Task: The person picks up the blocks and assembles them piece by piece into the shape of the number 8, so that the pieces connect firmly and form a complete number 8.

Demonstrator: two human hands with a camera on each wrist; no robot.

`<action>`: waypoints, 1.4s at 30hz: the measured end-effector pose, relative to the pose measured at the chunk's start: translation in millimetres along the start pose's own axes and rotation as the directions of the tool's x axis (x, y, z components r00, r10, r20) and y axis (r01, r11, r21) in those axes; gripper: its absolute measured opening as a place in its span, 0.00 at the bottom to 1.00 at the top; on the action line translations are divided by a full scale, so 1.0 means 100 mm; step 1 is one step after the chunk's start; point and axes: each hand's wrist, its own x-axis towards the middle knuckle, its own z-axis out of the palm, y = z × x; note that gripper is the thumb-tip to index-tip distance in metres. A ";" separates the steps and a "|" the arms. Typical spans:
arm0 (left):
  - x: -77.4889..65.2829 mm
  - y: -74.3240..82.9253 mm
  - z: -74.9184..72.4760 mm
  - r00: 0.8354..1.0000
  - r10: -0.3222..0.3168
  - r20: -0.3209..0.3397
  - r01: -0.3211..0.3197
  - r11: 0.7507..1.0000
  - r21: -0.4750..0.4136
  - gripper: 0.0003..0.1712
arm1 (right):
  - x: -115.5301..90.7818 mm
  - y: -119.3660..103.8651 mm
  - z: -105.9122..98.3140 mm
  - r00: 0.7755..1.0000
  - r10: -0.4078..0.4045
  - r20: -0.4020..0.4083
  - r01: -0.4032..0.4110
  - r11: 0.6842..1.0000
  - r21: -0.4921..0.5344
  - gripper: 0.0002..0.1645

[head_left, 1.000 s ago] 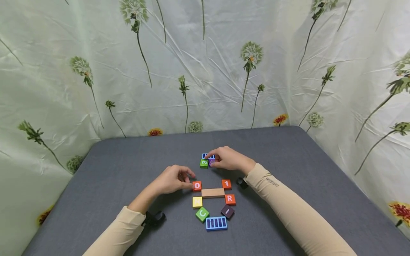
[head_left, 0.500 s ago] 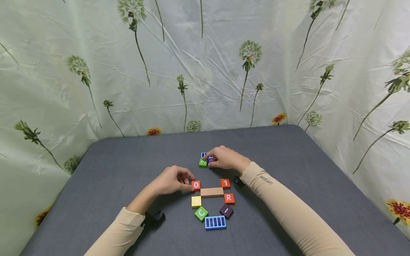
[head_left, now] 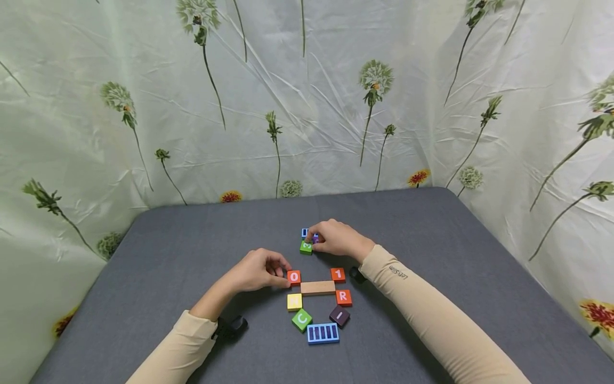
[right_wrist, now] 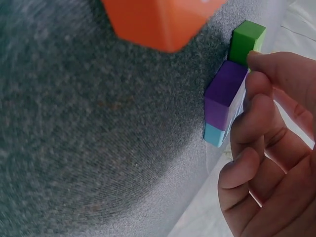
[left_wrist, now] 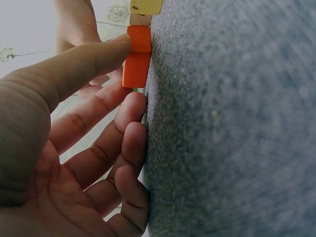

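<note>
My left hand (head_left: 259, 270) pinches an orange block marked 0 (head_left: 294, 277) between thumb and fingertip; the left wrist view shows the thumb on the block's side (left_wrist: 137, 61). Farther back, my right hand (head_left: 338, 238) has thumb and index finger at a green block marked 3 (head_left: 306, 247), apparently pinching it. Right beside the green block lies a purple block (right_wrist: 224, 94), mostly behind the fingers in the head view. Behind these is a blue block with dark bars (head_left: 304, 232), partly covered by the right hand.
Between the arms, a ring of blocks lies on the grey cloth: a plain wooden bar (head_left: 318, 288), orange 1 (head_left: 338, 274), orange R (head_left: 343, 297), yellow (head_left: 295, 302), green C (head_left: 302, 320), dark purple (head_left: 339, 316) and barred blue (head_left: 323, 333). A flowered curtain (head_left: 326, 106) hangs behind.
The right index finger has come down onto the green 3 block, which has slid slightly toward me, away from the barred blue block. The left hand stays at the orange 0 block.
</note>
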 end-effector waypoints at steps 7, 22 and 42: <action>0.00 0.00 -0.01 1.000 0.001 0.002 -0.001 1.000 -0.001 0.12 | -0.02 -0.01 0.01 1.000 -0.007 -0.009 0.007 1.000 0.009 0.08; -0.01 0.00 -0.01 1.000 -0.011 -0.002 0.011 1.000 0.000 0.11 | -0.05 -0.04 0.02 0.999 -0.038 0.002 0.038 0.999 -0.019 0.15; 0.00 -0.03 0.00 1.000 -0.011 0.002 0.011 1.000 0.001 0.11 | -0.13 -0.20 0.07 0.998 -0.028 0.050 0.025 0.998 0.050 0.12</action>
